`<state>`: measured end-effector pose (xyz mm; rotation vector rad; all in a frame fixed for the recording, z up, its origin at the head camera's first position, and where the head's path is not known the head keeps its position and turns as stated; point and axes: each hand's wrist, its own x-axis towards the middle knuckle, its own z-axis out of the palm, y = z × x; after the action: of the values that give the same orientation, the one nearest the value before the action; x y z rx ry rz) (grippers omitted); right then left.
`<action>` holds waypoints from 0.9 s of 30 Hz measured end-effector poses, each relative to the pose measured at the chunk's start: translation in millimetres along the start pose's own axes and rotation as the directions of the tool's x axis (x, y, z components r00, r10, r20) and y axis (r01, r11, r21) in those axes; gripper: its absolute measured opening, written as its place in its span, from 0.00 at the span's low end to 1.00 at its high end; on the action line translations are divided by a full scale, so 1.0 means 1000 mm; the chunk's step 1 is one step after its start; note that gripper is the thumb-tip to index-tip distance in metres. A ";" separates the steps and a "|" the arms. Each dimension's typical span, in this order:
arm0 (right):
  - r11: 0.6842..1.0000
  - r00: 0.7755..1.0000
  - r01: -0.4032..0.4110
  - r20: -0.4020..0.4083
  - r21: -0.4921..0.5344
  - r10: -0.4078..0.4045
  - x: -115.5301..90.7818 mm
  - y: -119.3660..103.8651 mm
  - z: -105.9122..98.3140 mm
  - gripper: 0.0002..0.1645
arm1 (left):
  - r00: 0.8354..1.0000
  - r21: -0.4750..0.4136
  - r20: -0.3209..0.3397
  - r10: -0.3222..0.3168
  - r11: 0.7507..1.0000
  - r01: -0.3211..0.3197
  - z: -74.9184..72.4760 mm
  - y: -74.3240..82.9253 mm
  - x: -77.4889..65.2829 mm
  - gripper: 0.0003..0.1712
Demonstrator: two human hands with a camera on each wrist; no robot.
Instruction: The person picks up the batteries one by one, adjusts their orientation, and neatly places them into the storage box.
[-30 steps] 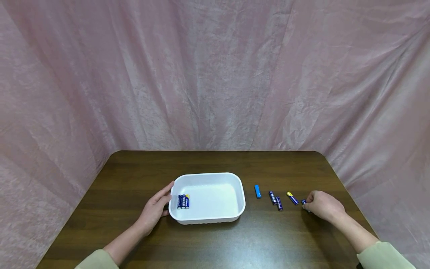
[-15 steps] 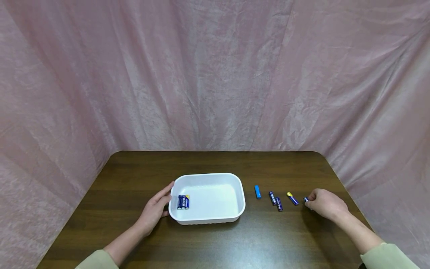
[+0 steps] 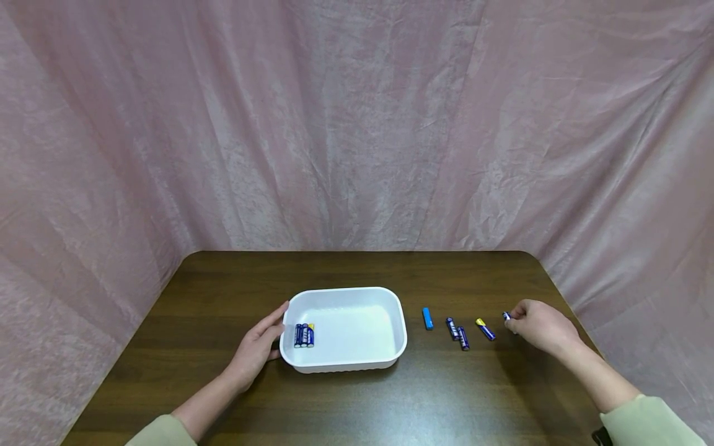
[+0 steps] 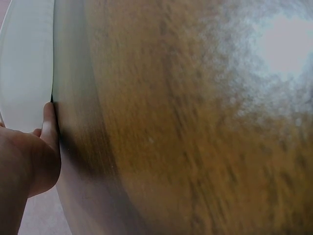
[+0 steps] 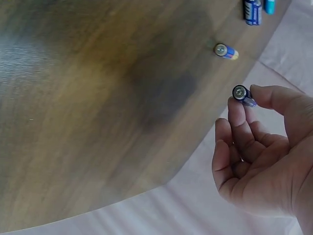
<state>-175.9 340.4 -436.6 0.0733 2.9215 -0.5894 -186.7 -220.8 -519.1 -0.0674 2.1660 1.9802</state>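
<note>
My right hand (image 3: 542,325) pinches a dark blue battery (image 5: 240,92) between thumb and fingertips, above the table at the right. In the right wrist view the battery's metal end faces the camera. With fingers extended, my left hand (image 3: 258,350) rests against the left end of a white plastic tray (image 3: 348,365). In the left wrist view, a digit lies along the tray's outer wall. Three batteries (image 3: 304,335) lie side by side inside the tray at its left; one has a yellow end.
Right of the tray, on the brown wooden table (image 3: 357,409), lie a light blue battery (image 3: 427,318), two dark blue batteries (image 3: 463,339) close together, and a blue battery with a yellow end (image 3: 486,329). A pink curtain (image 3: 357,124) hangs behind the table.
My right hand has moved up off the tabletop, slightly farther back, with the battery in its fingers. The left hand and the tray have stayed in place.
</note>
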 end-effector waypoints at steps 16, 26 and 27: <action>0.984 0.998 0.043 -0.049 0.173 -0.035 0.005 -0.027 -0.007 0.21 | 1.000 -0.018 -0.001 0.011 1.000 -0.011 0.000 0.000 0.000 0.29; 0.962 0.996 0.078 -0.063 0.260 -0.064 0.006 -0.049 -0.008 0.24 | 1.000 -0.008 -0.013 0.008 1.000 -0.009 0.000 -0.001 0.001 0.29; 0.959 0.996 0.081 -0.059 0.273 -0.068 0.006 -0.051 -0.008 0.24 | 1.000 -0.007 -0.013 0.010 1.000 -0.010 0.000 -0.001 0.000 0.29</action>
<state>-187.5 296.2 -410.9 0.0104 2.8778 -1.0176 -186.9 -220.4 -520.1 -0.0707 2.1714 1.9991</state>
